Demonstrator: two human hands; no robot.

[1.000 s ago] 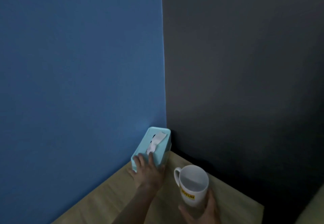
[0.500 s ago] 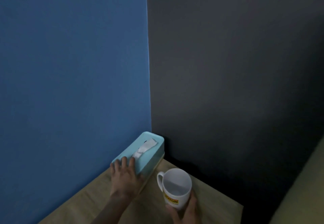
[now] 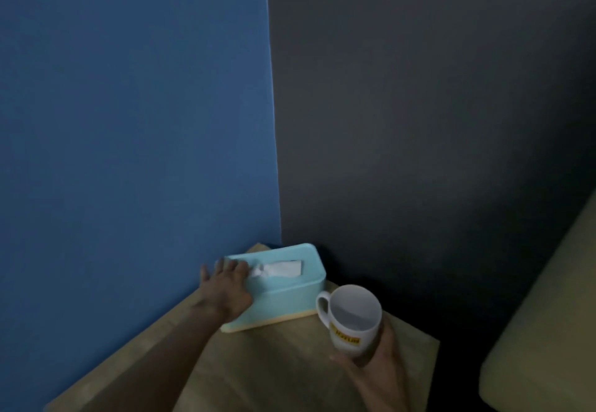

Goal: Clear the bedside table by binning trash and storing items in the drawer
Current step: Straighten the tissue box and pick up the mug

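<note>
On the bench (image 3: 274,366), a tissue box (image 3: 287,295) sits in the far corner where two walls meet. My left hand (image 3: 227,292) rests on the box's left end. Right of the box and nearer me, my right hand (image 3: 377,366) holds a mug (image 3: 351,321). A cushion (image 3: 545,324) lies further right.

The tissue box (image 3: 283,286) was pale turquoise with a cream base; its tissue (image 3: 279,270) white. The mug (image 3: 351,319) was white with a yellow label. Walls: blue (image 3: 129,121) and dark grey (image 3: 419,105).
</note>
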